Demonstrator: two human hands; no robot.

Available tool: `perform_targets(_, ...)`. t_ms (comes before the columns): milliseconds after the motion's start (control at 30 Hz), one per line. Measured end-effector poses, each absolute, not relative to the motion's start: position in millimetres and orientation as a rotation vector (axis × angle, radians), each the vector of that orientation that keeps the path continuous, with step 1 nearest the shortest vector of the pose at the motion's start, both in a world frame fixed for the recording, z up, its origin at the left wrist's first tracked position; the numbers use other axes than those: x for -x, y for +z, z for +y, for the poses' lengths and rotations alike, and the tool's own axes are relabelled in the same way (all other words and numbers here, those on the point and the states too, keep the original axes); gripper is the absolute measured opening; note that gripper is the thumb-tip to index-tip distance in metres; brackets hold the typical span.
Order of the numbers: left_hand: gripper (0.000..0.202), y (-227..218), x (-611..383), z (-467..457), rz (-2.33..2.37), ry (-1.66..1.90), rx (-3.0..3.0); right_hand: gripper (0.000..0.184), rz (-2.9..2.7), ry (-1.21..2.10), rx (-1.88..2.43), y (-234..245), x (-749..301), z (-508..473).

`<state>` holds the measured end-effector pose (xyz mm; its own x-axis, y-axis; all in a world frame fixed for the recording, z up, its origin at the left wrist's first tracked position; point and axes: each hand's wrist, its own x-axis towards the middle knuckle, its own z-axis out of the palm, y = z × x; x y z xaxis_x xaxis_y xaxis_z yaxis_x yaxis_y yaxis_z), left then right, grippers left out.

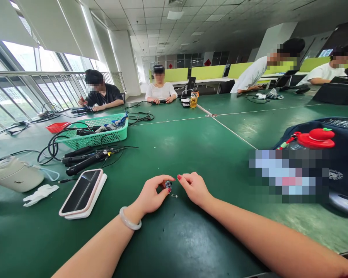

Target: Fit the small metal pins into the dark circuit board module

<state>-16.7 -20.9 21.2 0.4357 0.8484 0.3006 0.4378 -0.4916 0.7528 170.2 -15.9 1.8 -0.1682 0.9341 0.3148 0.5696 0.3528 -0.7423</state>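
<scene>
My left hand point(152, 195) pinches a small dark round piece that looks like a circuit board point(168, 185) between thumb and fingertips, just above the table. A bracelet circles that wrist. Close on the other side, my right hand point(194, 189) is closed, fingers curled and thumb pressed against them; whatever it may hold is hidden or too small to make out. The two hands are a little apart. Below the gap between them, a tiny white rectangular piece point(174, 195) with dark markings lies on the green table point(188, 239).
To the left lie a phone point(82, 191) on a white object, a crumpled tissue point(40, 194), a cream cup point(16, 175), black rod-like tools point(88, 160) and a green basket point(111, 135) with cables. A dark bag point(346, 150) and red-lidded bottle point(317, 138) sit right. Several people sit or lean around the table.
</scene>
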Motion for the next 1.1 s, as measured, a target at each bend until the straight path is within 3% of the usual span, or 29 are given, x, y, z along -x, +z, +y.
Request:
perform_targets(333, 0.023, 21, 18, -14, 1.182, 0.89, -2.188, 0.053, -1.82, 0.706, 1.18, -7, -169, -16)
perform_targets(1100, 0.026, 4, 13, 1, 1.256, 0.864, -2.037, 0.039, -1.878, 0.421, 1.186, -6, -174, -15)
